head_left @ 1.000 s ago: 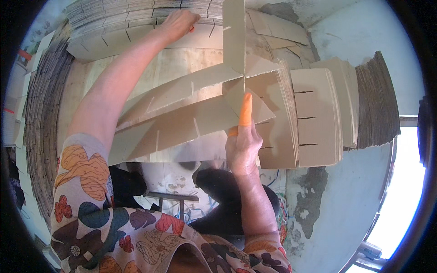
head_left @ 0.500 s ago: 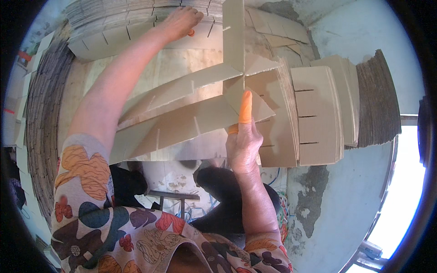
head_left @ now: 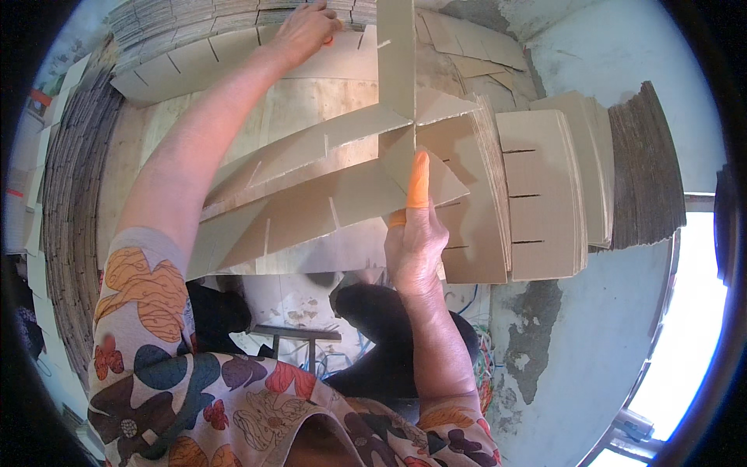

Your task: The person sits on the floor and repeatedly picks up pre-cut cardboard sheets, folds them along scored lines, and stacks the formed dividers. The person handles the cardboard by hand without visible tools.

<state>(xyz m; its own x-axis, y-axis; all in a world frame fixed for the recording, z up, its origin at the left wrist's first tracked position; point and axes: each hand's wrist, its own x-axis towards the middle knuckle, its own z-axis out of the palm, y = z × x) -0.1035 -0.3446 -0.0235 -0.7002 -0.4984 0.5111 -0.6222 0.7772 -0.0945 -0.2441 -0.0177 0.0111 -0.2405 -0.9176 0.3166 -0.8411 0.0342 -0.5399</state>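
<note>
My right hand (head_left: pixel 416 241), with orange finger covers on its thumb and a finger, grips a partly assembled cardboard divider (head_left: pixel 311 206) where its strips cross. Two long slotted strips of that divider run off to the left, and an upright piece (head_left: pixel 397 58) rises away from me. At the far side, my left hand (head_left: pixel 307 35) is closed on the top edge of a slotted cardboard strip (head_left: pixel 233 50) at the front of a stack. An orange cover shows on one of its digits; the other fingertips are partly hidden.
Stacks of slotted cardboard (head_left: pixel 541 198) stand on the right, beside a darker stack (head_left: pixel 642 171). Another tall stack (head_left: pixel 74 210) lines the left side. Loose cardboard pieces (head_left: pixel 475 47) lie at the far right. A metal stand (head_left: pixel 299 335) is below the table edge.
My left hand has shifted slightly farther away, and the right end of the front strip has risen a little with it. My right hand keeps its grip on the divider.
</note>
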